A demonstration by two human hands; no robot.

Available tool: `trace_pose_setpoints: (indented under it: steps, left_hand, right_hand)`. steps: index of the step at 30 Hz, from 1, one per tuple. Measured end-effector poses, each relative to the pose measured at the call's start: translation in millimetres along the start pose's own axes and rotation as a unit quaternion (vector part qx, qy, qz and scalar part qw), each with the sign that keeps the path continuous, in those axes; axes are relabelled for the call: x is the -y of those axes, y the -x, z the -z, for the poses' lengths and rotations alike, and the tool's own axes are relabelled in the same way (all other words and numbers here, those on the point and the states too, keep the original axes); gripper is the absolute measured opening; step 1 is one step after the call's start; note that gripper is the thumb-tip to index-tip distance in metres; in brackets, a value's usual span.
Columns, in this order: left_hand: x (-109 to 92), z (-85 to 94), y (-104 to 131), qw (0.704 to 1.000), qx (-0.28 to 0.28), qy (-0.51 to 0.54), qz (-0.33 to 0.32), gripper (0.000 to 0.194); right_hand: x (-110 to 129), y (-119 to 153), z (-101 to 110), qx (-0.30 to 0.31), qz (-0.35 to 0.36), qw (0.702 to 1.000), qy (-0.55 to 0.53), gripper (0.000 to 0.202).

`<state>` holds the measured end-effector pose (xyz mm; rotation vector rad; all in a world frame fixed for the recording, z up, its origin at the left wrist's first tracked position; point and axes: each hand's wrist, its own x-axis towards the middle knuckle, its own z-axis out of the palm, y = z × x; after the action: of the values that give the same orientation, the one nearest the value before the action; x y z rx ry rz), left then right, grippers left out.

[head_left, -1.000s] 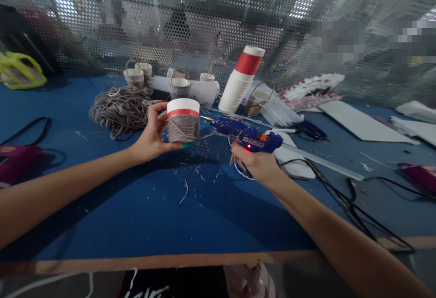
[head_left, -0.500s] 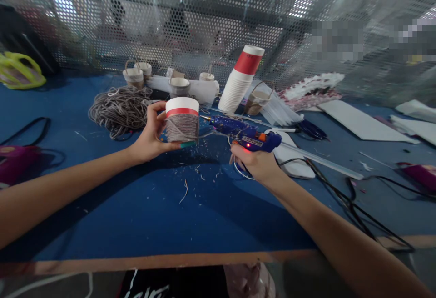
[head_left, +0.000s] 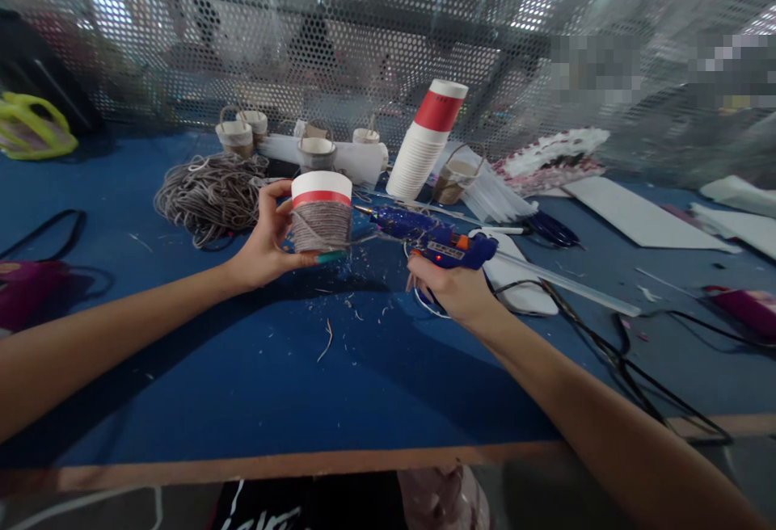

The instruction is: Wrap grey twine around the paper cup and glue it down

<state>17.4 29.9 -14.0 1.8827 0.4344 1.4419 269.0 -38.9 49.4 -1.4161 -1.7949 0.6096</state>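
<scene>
Raised over the blue table, a red and white paper cup (head_left: 321, 189) has grey cord (head_left: 321, 225) wound around its lower part. My left hand (head_left: 267, 235) grips it from the left, thumb underneath and fingers behind. My right hand (head_left: 452, 283) is wrapped round the handle of a blue hot glue gun (head_left: 418, 231), whose small red light is lit. The gun's metal nozzle points left and ends close beside the cup's right side; whether it touches, I cannot tell. A clear glue stick (head_left: 570, 286) sticks out of the gun's back.
Behind my left hand lies a tangle of grey cord (head_left: 206, 195). A leaning stack of paper cups (head_left: 424, 146) and several small handled buckets (head_left: 234, 138) stand near the mesh panel. Black scissors (head_left: 612, 352) and a white phone-like slab (head_left: 521, 283) lie at right.
Almost nothing differs. The view has shifted very slightly, and both hands keep their hold on the cup and the glue gun.
</scene>
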Motion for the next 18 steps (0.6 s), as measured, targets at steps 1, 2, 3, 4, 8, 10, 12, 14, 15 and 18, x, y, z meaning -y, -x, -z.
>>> trace_pose_setpoints:
  steps: [1,2,3,4,8,10,12,14,15,18]
  left_hand:
    - [-0.3,-0.2,0.0,1.0,0.0,0.0,0.001,0.082]
    - [-0.6,-0.3,0.1,1.0,0.001,0.0,0.001,0.082]
    - [-0.7,-0.4,0.1,1.0,0.0,-0.001,0.002,0.083]
    - [-0.8,-0.3,0.1,1.0,0.0,-0.002,0.003,0.083]
    - [0.3,0.6,0.3,1.0,0.002,0.003,0.013,0.086]
    - [0.9,1.1,0.3,1.0,0.003,0.006,0.015,0.087]
    - [0.9,1.2,0.4,1.0,0.004,0.007,0.018,0.086]
    - [0.5,0.9,0.3,1.0,0.004,0.006,0.021,0.086]
    - [0.3,0.7,0.3,1.0,0.004,0.005,0.022,0.085]
    - [-0.2,-0.1,-0.1,1.0,0.005,0.001,0.015,0.081]
  right_hand:
    - [1.4,0.1,-0.1,0.001,-0.003,1.0,-0.005,0.029]
    - [2.9,0.4,-0.3,0.005,-0.006,1.0,-0.013,0.03]
    - [4.2,0.7,-0.6,0.009,-0.009,1.0,-0.022,0.031]
    - [5.4,1.1,-0.8,0.008,-0.01,0.999,-0.031,0.031]
    - [7.9,2.4,-0.9,0.006,-0.011,0.999,-0.043,0.032]
    - [8.1,2.5,-0.6,0.012,-0.018,0.999,-0.046,0.032]
    - [8.3,2.2,-0.5,0.013,-0.023,0.998,-0.051,0.032]
    - [9.0,1.8,-0.7,0.011,-0.026,0.998,-0.053,0.031]
    - [9.4,1.6,-0.8,0.011,-0.027,0.998,-0.054,0.031]
    - [11.1,1.3,-0.8,0.014,-0.032,0.998,-0.055,0.031]
